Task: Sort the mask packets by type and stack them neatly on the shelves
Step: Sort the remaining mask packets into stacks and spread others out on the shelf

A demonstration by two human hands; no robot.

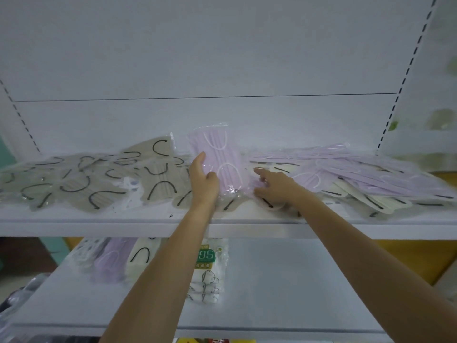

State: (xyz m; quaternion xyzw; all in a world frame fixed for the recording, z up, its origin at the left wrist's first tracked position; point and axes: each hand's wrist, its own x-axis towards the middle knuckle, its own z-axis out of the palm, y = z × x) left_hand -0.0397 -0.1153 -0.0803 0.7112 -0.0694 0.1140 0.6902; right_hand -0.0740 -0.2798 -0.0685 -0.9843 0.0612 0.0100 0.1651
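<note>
On the upper shelf (74,222), my left hand (204,180) grips a clear packet of lilac masks (217,154), held upright by its left edge with the thumb on its front. My right hand (274,185) lies just to the right, fingers spread on loose lilac packets lying flat. More lilac packets (366,169) fan out to the right over cream masks with black loops (371,200). Beige packets with black loops (74,180) cover the shelf's left half.
The lower shelf (284,280) holds short stacks: white masks (85,252), lilac (111,261), cream with black loops (141,256), and a packet marked 95 (207,258). Slotted uprights (405,78) flank the white back panel. An orange surface (410,258) shows at right.
</note>
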